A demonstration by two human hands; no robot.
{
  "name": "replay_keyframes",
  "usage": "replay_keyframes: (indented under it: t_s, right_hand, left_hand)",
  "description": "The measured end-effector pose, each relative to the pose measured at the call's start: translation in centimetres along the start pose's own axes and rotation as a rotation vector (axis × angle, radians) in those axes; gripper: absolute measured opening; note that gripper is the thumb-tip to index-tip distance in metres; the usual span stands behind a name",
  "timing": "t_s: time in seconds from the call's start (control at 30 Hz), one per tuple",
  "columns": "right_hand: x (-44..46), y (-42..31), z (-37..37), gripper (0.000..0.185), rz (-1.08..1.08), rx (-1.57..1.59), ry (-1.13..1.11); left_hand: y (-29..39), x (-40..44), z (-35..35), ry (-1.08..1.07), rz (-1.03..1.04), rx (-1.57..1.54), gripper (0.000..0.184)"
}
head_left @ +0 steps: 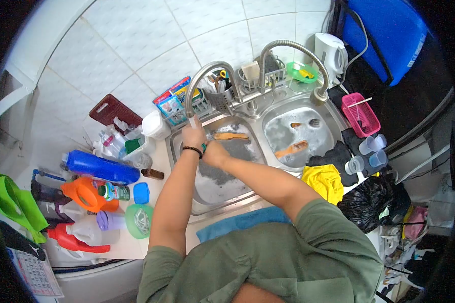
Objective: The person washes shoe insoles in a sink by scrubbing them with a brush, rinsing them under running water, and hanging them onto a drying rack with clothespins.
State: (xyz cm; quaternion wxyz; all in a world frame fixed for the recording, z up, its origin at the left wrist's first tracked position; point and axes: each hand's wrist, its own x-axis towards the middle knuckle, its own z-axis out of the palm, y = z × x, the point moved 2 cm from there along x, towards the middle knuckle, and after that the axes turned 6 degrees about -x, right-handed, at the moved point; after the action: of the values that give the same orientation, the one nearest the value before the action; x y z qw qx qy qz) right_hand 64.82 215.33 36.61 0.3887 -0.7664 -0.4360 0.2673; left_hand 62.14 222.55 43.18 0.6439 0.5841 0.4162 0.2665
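My left hand [193, 135], a dark beaded bracelet at its wrist, is closed right below the end of the left steel faucet [189, 98]. Something pale shows at its fingertips, but what it grips is hidden. Close beside it, my right hand [216, 154] has its fingers curled in, with a bit of green showing between the hands. Both are over the left sink basin [215, 202], which holds soapy grey water. A wooden-looking utensil [231, 136] lies at that basin's back. In the right basin [273, 121], a wooden brush [291, 149] sits in suds.
Left of the sink stand a blue bottle [103, 167], an orange jug [88, 193] and a green bowl [138, 221]. A second faucet [293, 45] arches over the right basin. To the right are a yellow cloth [322, 184], plastic cups [354, 165] and a pink basket [361, 115].
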Motion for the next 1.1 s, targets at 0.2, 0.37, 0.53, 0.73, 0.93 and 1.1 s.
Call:
replay_keyframes:
  t_s: [0.2, 0.37, 0.53, 0.73, 0.93, 1.1]
  right_hand:
    - [-1.8, 1.0, -2.8, 0.046, 0.123, 0.599, -0.395]
    - [-0.8, 1.7, -4.4, 0.055, 0.446, 0.928, -0.389]
    - [3.8, 5.3, -4.5, 0.05, 0.283, -0.095, -0.203]
    - [4.9, 0.3, -3.3, 0.037, -0.1, -0.025, -0.041]
    - [3.5, -7.4, -6.3, 0.041, 0.079, 0.178, -0.379]
    - [1.1, -5.8, -4.2, 0.061, -0.501, 0.127, -0.07]
  left_hand:
    - [-0.8, 0.4, -2.0, -0.238, -0.174, -0.361, 0.036]
    - [-1.5, 0.3, -6.1, -0.329, -0.214, -0.362, 0.054]
    - [0.4, -0.8, -9.4, -0.309, -0.248, -0.433, 0.048]
    - [3.3, -2.5, -10.8, -0.098, -0.179, -0.505, 0.048]
    - [3.0, -2.1, -11.6, -0.112, -0.197, -0.667, 0.047]
    - [2.6, -2.6, -7.6, -0.191, -0.148, -0.833, 0.052]
